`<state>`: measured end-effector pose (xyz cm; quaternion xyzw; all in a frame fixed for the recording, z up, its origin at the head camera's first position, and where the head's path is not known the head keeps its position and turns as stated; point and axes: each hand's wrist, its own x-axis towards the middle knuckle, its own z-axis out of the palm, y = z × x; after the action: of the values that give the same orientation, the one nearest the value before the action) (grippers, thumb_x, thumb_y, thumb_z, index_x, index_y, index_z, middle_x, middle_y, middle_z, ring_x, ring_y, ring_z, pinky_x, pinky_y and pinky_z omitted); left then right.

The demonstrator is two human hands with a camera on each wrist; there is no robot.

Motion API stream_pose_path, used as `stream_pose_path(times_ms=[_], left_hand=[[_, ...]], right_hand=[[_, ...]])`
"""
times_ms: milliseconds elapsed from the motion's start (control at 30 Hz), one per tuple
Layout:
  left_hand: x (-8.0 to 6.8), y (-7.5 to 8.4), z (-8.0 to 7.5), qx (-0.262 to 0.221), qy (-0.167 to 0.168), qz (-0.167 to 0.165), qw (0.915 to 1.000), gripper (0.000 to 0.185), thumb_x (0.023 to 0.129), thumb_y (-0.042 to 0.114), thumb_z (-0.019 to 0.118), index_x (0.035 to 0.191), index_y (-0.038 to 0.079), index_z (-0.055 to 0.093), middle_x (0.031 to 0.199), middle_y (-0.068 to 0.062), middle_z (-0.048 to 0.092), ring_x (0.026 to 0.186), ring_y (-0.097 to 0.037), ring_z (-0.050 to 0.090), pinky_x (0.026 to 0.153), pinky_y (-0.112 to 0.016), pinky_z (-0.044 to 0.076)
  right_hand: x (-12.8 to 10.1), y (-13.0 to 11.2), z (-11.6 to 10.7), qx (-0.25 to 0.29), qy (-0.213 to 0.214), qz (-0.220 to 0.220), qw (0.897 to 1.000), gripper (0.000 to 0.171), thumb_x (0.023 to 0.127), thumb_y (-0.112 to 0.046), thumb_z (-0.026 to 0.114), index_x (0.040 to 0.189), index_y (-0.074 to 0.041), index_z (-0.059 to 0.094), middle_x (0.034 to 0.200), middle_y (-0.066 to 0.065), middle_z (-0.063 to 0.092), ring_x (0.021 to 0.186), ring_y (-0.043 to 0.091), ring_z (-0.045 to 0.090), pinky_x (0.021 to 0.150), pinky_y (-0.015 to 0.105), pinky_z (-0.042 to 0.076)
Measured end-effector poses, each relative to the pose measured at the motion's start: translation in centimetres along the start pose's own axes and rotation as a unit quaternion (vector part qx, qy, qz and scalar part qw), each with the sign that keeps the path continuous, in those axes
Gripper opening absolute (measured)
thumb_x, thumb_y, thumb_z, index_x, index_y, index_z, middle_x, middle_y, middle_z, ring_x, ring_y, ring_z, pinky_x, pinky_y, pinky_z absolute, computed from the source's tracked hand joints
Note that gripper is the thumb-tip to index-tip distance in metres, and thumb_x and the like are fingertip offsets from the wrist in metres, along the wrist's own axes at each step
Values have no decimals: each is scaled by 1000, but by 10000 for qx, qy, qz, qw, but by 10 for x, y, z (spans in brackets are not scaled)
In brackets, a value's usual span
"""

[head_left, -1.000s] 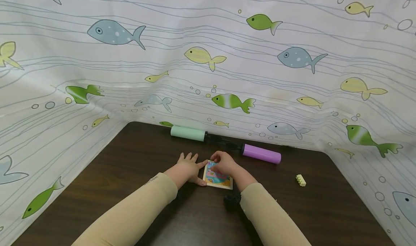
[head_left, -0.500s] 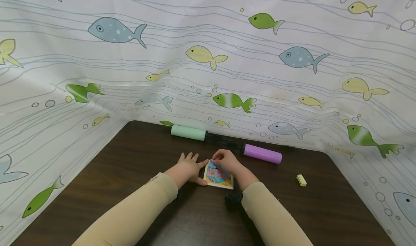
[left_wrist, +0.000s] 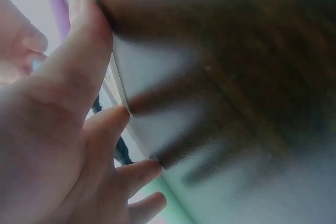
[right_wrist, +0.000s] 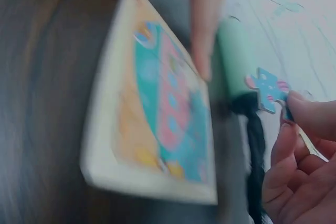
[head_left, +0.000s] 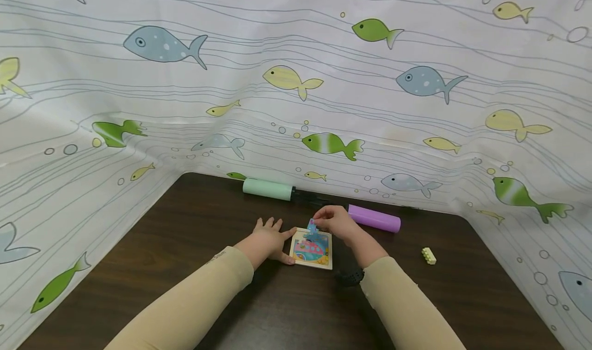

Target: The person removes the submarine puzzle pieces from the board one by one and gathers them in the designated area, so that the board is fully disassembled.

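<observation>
A small square picture puzzle board (head_left: pixel 311 249) (right_wrist: pixel 157 114) lies flat on the dark wooden table (head_left: pixel 194 221). My left hand (head_left: pixel 268 239) (left_wrist: pixel 68 145) lies flat on the table with straight fingers, its thumb and forefinger against the board's left edge. My right hand (head_left: pixel 336 220) (right_wrist: pixel 299 156) hovers just above the board's far corner and pinches a blue puzzle piece (head_left: pixel 313 229) (right_wrist: pixel 268 90), lifted off the board.
A skipping rope with a mint green handle (head_left: pixel 268 189) and a purple handle (head_left: pixel 374 219) lies along the back edge. A pale yellow toy brick (head_left: pixel 428 256) sits at the right. Fish-print curtain (head_left: pixel 296 83) walls the table on three sides.
My right hand has risen and moved back to the right, lifting the blue piece off the board. My left hand stays put.
</observation>
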<state>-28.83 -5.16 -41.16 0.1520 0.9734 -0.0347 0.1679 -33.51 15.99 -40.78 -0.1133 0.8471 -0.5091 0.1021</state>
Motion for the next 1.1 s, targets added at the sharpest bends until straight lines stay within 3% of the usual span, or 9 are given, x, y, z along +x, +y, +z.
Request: stream_pose_path(times_ms=[233,433,667,833,1100], left_hand=[[-3,0,-2,59,-27,-15,10000,96,79,74,59,158,35,24,161,-11,24,148,-35,15,115,-58,11],[-2,-1,0,99,-62,-16,9999,96,78,76,57,159,35,23,161,-11,22,148,-35,13,115,-58,10],[-1,0,0,27,27,47,10000,96,78,75,59,158,34,25,161,-12,24,148,-35,14,115,-58,11],[-3,0,0,6,9,48,10000,95,79,75,59,158,34,25,161,-12,24,148,-35,14,115,-57,12],[-2,0,-1,17,-8,37,10000,95,79,75,58,159,35,23,161,-11,22,148,-34,13,116,-57,11]], right_hand=[[-17,12,-45,-559,-141,113,9983,9,94,-8,68,95,0,70,76,3,57,65,16,47,56,28,39],[-27,36,-62,-922,-23,732,9930,6,92,-8,70,90,-2,71,77,4,58,65,18,49,54,26,38],[-27,57,-60,-1290,381,824,9875,6,91,-6,71,90,0,71,81,6,62,71,21,54,59,30,44],[-23,57,-54,-1275,676,720,9869,4,91,-4,70,90,-1,72,85,7,64,76,22,56,66,33,49],[-17,38,-35,-1237,403,150,9914,6,90,-7,72,88,-2,73,83,5,66,72,20,57,64,31,49]])
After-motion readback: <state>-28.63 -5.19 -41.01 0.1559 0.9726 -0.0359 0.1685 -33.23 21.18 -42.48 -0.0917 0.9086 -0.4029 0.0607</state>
